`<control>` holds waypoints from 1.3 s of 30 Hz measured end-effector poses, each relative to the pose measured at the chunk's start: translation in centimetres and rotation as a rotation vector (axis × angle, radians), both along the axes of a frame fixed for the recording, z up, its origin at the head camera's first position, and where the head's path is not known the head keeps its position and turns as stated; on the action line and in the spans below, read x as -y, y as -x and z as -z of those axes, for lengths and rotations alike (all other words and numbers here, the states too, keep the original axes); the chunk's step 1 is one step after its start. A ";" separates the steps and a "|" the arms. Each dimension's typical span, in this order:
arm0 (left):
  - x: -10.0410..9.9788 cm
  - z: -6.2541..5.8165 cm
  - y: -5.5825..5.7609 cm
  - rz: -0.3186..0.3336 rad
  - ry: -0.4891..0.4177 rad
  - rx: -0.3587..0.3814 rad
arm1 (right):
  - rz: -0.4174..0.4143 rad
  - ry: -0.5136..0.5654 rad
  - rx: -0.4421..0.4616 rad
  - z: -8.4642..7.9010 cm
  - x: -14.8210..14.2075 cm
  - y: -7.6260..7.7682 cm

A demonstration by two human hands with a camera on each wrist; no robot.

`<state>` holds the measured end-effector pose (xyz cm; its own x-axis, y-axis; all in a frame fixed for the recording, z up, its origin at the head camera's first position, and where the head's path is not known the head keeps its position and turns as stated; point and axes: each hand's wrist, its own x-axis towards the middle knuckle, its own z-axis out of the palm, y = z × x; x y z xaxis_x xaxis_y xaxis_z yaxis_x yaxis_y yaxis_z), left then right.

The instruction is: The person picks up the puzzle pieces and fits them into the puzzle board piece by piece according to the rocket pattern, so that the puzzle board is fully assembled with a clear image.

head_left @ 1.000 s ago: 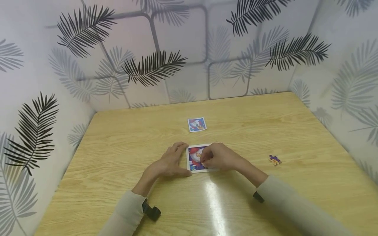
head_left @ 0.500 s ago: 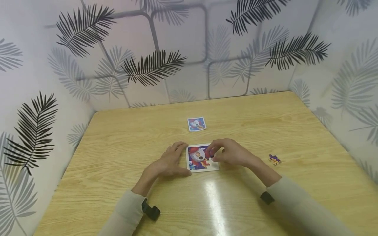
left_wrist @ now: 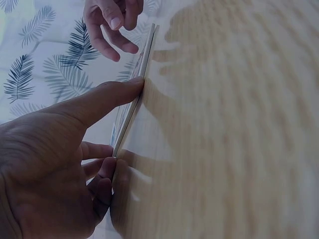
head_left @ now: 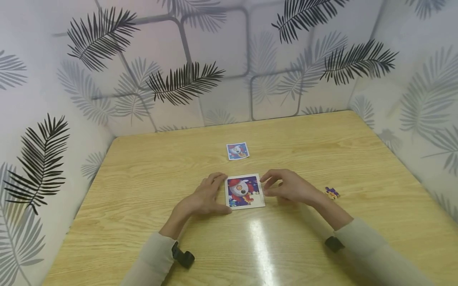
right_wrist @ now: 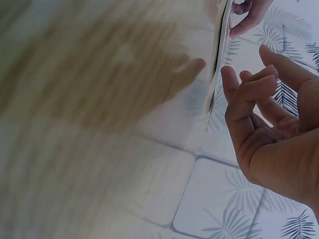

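Observation:
A small square jigsaw puzzle (head_left: 240,192) in a white-rimmed tray lies mid-table, its picture a white round-headed figure with red on dark purple. A pale bare patch shows at its lower right. My left hand (head_left: 207,196) holds the tray's left side, thumb at the near corner and fingers at the far one; in the left wrist view the thumb (left_wrist: 112,97) presses the thin edge. Just off the tray's right edge is my right hand (head_left: 291,186), fingers loosely bent with nothing between them. The right wrist view shows those fingers (right_wrist: 251,97) apart and holding nothing.
One loose puzzle piece (head_left: 332,193), purple and orange, lies to the right beyond the right hand. Behind the tray is a small picture card (head_left: 237,151) with a matching design. A leaf-patterned wall (head_left: 222,95) borders the wooden table (head_left: 161,159).
My right hand has drawn back rightward from the puzzle, its fingers parting and uncovering the picture's right part. The left hand keeps its hold on the tray.

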<state>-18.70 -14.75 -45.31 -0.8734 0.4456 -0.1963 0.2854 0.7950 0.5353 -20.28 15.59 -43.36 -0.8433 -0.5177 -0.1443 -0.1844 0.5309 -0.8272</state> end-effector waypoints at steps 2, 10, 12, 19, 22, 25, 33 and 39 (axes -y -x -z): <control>0.0 0.0 0.0 0.001 -0.001 -0.002 | 0.005 0.011 0.010 -0.1 -0.3 -0.1; 0.0 0.1 0.1 0.007 -0.006 -0.009 | 0.012 0.002 0.012 -0.2 -1.7 -0.3; 0.0 0.1 0.1 0.006 -0.004 -0.012 | 0.017 -0.002 0.015 -0.1 -2.2 -0.4; -0.1 0.0 0.1 0.009 -0.013 -0.011 | 0.036 -0.001 0.036 -0.2 -4.3 -0.7; -0.1 0.0 0.1 0.009 -0.017 -0.008 | 0.046 0.000 0.042 -0.3 -5.4 -1.0; 0.0 0.0 0.1 0.002 -0.017 -0.003 | 0.056 0.010 0.057 -0.2 -6.5 -1.3; -0.1 0.2 0.1 -0.007 -0.019 -0.007 | 0.077 0.011 0.065 0.2 -8.6 -1.8; -0.1 0.2 0.1 -0.006 -0.017 -0.008 | 0.098 0.018 0.060 0.0 -10.5 -2.2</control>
